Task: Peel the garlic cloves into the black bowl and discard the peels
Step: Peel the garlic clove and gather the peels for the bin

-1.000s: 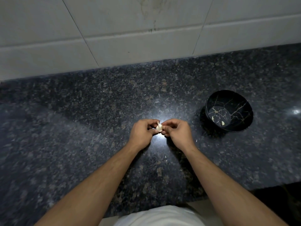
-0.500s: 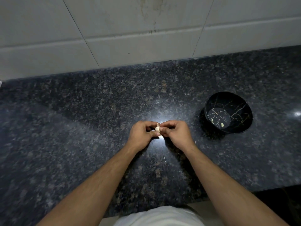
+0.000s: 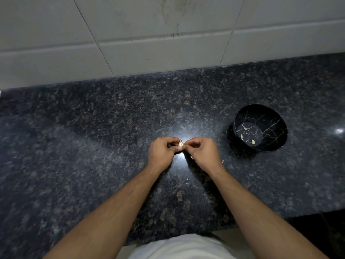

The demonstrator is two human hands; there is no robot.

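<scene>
Garlic clove pinched between curled fingertips of left hand and right hand, above granite counter; black bowl well apart, rightward, containing peeled cloves.

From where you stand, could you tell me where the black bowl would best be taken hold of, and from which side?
Probably the near-left rim of the black bowl, coming from the left. It stands upright and open, with bare counter on that side. A thumb inside the wall would clear the peeled cloves on its floor. Both the left hand and right hand pinch a garlic clove now.
</scene>
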